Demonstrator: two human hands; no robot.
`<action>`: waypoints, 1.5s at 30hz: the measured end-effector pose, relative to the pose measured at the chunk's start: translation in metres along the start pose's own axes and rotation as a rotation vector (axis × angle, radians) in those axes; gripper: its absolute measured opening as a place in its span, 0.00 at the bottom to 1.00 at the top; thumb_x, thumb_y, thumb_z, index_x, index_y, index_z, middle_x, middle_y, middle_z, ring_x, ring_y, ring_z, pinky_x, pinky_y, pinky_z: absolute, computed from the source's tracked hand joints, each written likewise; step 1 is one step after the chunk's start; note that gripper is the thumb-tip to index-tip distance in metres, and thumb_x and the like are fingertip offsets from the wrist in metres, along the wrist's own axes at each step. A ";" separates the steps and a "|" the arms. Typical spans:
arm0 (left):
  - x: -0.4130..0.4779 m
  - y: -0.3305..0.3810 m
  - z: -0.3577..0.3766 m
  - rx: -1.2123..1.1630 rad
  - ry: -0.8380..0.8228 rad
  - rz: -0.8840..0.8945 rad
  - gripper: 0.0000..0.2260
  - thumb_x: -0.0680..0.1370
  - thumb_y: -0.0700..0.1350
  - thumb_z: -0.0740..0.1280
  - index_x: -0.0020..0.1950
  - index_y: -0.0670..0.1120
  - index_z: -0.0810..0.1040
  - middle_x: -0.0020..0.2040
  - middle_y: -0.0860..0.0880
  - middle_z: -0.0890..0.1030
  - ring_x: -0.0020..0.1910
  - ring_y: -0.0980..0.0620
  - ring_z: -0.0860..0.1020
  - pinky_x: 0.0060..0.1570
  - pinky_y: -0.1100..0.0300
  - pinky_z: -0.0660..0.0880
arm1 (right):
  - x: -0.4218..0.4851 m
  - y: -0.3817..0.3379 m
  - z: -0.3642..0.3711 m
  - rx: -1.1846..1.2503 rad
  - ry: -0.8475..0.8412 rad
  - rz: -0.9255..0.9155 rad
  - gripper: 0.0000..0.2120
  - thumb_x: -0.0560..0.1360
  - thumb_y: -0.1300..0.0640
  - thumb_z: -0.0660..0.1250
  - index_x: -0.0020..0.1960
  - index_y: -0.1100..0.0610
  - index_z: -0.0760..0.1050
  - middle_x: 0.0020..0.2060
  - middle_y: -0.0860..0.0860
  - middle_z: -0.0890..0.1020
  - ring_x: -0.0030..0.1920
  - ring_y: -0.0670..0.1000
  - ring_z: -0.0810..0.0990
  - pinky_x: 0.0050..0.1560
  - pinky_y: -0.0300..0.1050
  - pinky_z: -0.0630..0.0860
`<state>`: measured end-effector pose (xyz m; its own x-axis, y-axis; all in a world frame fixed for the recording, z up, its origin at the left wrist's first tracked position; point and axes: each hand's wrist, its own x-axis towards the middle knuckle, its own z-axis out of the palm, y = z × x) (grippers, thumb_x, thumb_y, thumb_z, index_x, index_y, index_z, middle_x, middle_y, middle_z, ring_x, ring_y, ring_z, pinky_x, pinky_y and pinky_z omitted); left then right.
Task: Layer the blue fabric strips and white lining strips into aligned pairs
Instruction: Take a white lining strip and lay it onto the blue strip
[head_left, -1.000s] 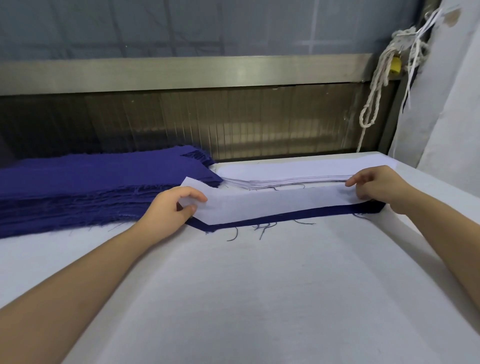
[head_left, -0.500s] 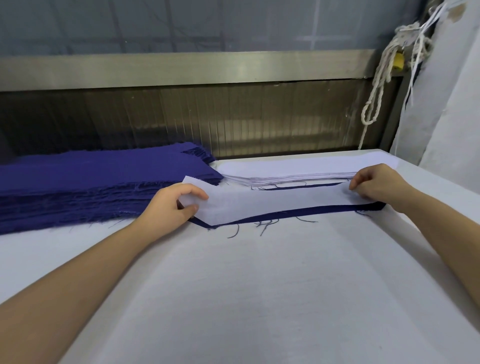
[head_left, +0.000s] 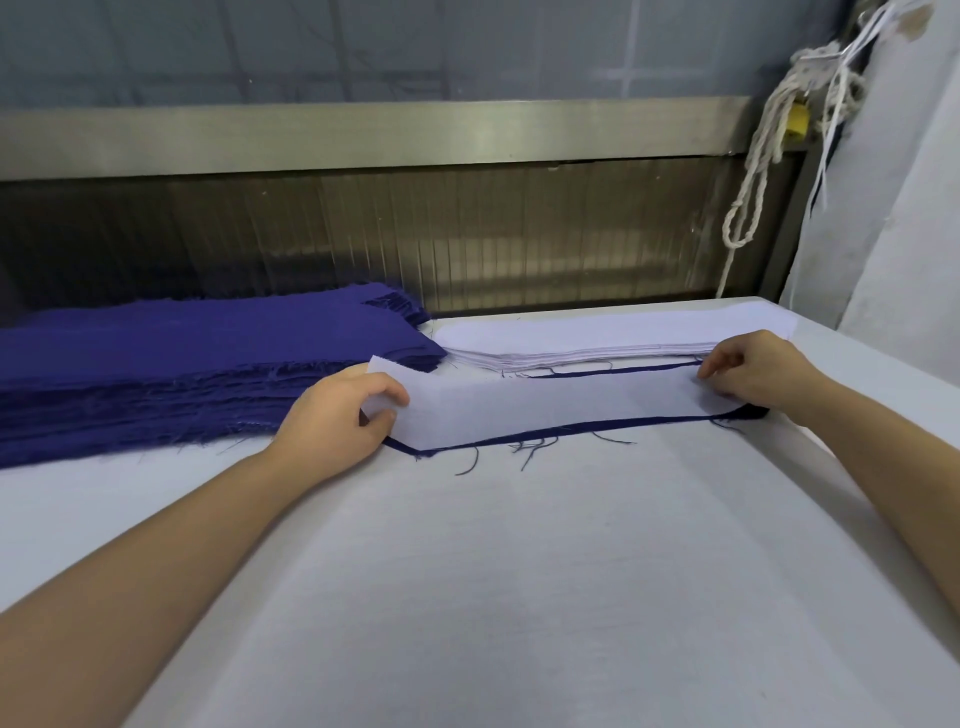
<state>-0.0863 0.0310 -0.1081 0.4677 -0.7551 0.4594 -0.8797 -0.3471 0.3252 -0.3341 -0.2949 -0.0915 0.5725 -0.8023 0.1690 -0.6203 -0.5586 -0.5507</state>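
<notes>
The lining (head_left: 545, 402) has slid nearer, baring blue strip (head_left: 597, 370) along its far edge. Left hand (head_left: 337, 415) and right hand (head_left: 753, 371) fingers pinch its ends. Thin and limp, it is best held at the ends.

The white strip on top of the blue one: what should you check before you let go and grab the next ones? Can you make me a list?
1. White lining strip lies flat, no wrinkles: ok.
2. Blue strip peeks out evenly: not ok; a blue edge shows along the near side, and a thinner one at the far side only toward the right.
3. Left hand pinches the left end of the white strip: ok.
4. Right hand holds down the right end: ok.
5. Ends matched under the hands: cannot tell, the hands hide them.
6. More strips ready: ok; the blue stack and white stack wait behind.
</notes>
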 end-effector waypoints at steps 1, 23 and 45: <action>-0.001 0.001 0.000 0.038 0.014 0.009 0.07 0.74 0.40 0.68 0.49 0.50 0.80 0.43 0.57 0.75 0.36 0.52 0.75 0.39 0.57 0.72 | 0.000 0.000 0.000 -0.014 0.003 0.001 0.10 0.72 0.67 0.66 0.37 0.56 0.78 0.40 0.55 0.79 0.43 0.55 0.75 0.44 0.42 0.67; -0.001 0.000 -0.001 0.159 -0.003 0.019 0.06 0.74 0.42 0.68 0.50 0.51 0.79 0.53 0.57 0.67 0.36 0.48 0.74 0.35 0.53 0.74 | 0.002 0.001 0.003 -0.172 0.039 -0.012 0.11 0.73 0.68 0.60 0.40 0.56 0.78 0.42 0.54 0.78 0.43 0.54 0.73 0.45 0.42 0.68; 0.006 0.000 0.000 0.192 0.106 -0.092 0.11 0.76 0.40 0.63 0.56 0.51 0.76 0.43 0.56 0.71 0.39 0.51 0.74 0.35 0.58 0.67 | -0.008 -0.022 0.018 -0.629 0.151 -0.138 0.13 0.77 0.60 0.58 0.59 0.56 0.76 0.52 0.56 0.79 0.52 0.57 0.73 0.50 0.48 0.71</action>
<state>-0.0834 0.0262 -0.1051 0.5441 -0.6561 0.5230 -0.8284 -0.5189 0.2109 -0.3156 -0.2724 -0.0960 0.6160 -0.7096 0.3421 -0.7677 -0.6381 0.0588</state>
